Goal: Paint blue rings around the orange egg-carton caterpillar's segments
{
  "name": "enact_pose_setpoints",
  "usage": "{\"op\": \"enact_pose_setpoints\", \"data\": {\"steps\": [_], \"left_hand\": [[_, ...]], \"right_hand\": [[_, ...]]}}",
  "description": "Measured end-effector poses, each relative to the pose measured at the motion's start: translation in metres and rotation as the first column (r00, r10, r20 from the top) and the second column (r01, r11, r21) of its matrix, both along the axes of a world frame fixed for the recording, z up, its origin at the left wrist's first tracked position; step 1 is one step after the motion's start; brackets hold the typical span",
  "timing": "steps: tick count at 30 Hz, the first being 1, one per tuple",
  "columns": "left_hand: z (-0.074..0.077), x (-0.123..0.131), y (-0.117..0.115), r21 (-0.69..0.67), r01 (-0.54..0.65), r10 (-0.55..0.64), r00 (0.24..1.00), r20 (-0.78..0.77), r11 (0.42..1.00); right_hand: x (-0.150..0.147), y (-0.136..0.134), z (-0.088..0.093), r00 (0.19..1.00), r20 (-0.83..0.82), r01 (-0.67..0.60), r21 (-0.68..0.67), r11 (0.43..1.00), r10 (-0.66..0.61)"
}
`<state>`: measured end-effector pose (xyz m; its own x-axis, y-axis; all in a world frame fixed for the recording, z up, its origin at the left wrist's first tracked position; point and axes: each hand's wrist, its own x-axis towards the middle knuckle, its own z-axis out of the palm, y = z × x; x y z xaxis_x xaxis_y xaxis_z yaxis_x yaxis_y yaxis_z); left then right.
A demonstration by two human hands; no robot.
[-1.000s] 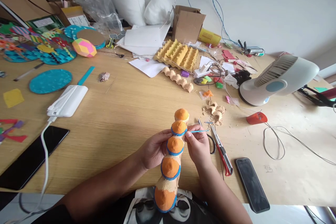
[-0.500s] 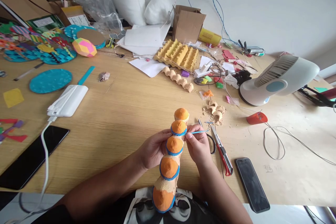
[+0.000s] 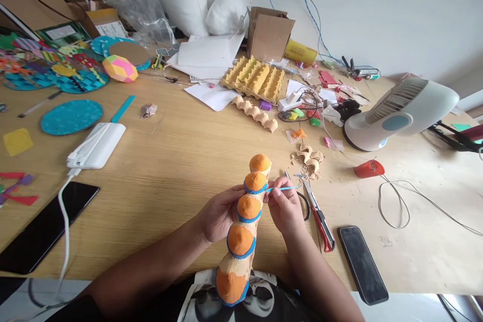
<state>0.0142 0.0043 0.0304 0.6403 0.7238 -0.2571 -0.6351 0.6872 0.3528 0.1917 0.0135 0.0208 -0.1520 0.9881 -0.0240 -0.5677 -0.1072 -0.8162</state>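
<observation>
My left hand [image 3: 221, 214] holds a long egg-carton strip [image 3: 241, 240] from its left side, part of the fingers hidden behind it. The strip's bumps are covered in orange clay, and blue bands run around the lower edges of most of them; the farthest bump shows no blue. It reaches from my lap out over the table. On the other side, my right hand [image 3: 285, 211] pinches a thin light-blue stick [image 3: 287, 188]. Its left end meets the strip at the blue band of the second bump from the far end.
Scissors [image 3: 305, 206] and a red utility knife [image 3: 320, 221] lie right of my hand, near a phone [image 3: 362, 264]. Torn carton pieces [image 3: 311, 158] lie beyond. Farther back are a yellow egg tray [image 3: 252, 78] and a white fan [image 3: 396, 115]. A power bank [image 3: 98, 146] lies left.
The strip's near end has shifted slightly left. My right fingers have moved a little on the light-blue stick; both hands keep their holds.
</observation>
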Motion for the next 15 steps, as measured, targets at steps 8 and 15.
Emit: {"op": "enact_pose_setpoints", "data": {"steps": [8,15], "left_hand": [[0.0066,0.0012,0.0009,0.003,0.002,-0.002,1.000,0.009,1.000],[0.0017,0.0010,0.0012,0.008,-0.008,0.008,1.000,0.001,1.000]], "right_hand": [[-0.0001,-0.0018,-0.0014,0.998,0.042,0.036,0.024,0.999,-0.037],[-0.0005,-0.0018,-0.0024,0.995,0.071,0.073,0.000,0.997,-0.073]]}}
